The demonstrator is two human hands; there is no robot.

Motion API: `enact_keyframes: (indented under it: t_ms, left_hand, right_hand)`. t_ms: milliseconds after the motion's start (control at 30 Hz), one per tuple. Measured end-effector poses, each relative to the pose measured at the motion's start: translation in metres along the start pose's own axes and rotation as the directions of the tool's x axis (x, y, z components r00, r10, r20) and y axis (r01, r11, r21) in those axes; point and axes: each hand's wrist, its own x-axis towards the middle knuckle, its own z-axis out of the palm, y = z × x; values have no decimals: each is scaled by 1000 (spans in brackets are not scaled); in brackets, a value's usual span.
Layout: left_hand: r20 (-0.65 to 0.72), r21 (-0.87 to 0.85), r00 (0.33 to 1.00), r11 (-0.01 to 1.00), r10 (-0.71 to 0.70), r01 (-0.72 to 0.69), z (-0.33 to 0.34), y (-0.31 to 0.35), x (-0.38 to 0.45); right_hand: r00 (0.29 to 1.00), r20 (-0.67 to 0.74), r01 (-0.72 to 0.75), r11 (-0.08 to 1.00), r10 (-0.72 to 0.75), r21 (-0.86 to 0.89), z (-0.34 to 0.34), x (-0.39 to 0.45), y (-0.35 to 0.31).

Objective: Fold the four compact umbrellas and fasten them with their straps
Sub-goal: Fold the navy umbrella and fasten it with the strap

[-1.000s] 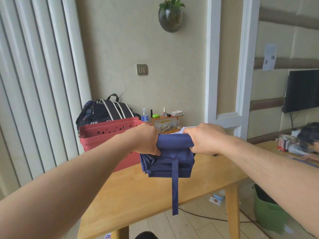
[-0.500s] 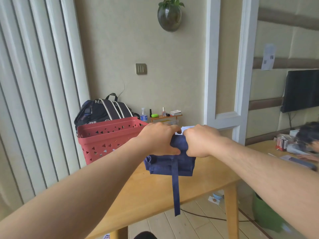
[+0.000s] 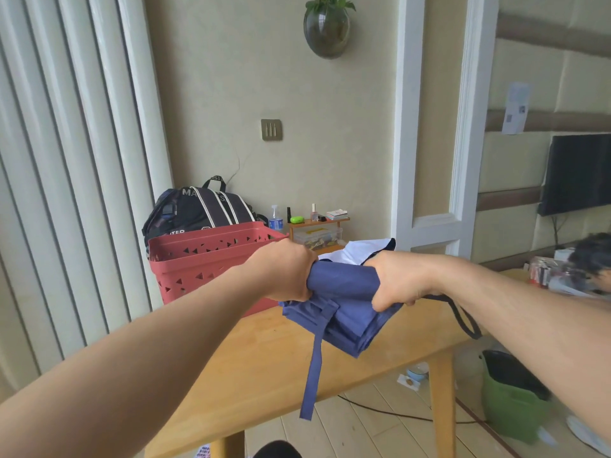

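A navy blue compact umbrella is held in the air above the wooden table, its canopy bunched in loose folds. My left hand grips its left end and my right hand grips its right end. The umbrella's long blue strap hangs loose straight down from the middle. A dark wrist loop dangles below my right wrist. Some white fabric shows behind my hands.
A red perforated basket stands on the table's far left, with a dark backpack behind it. A small shelf with bottles is by the wall. A green bin sits on the floor at right, near clutter and another person's head.
My hands have spread apart along the umbrella, stretching the bundle out. The right end has dropped lower, and the folds hang tilted. The strap still dangles.
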Motion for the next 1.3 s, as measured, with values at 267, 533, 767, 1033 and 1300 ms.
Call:
enact_keyframes:
  t_ms: [267, 533, 767, 1033, 1300]
  left_hand:
    - [34, -92, 992, 988, -118, 121, 15, 5, 10]
    - [74, -74, 993, 992, -93, 98, 12, 10, 5]
    - [106, -167, 990, 980, -91, 108, -2, -1, -1]
    - [151, -110, 984, 988, -90, 107, -13, -5, -3]
    - [-34, 34, 997, 997, 75, -74, 1, 8, 2]
  right_hand:
    - [859, -367, 114, 833, -356, -542, 1, -1, -26]
    - [796, -466, 52, 810, -387, -584, 26, 12, -17]
    - [811, -502, 2, 860, -301, -511, 16, 11, -9]
    - [839, -514, -74, 899, -178, -432, 12, 3, -18]
    - [920, -382, -88, 905, -86, -416, 28, 3, -36]
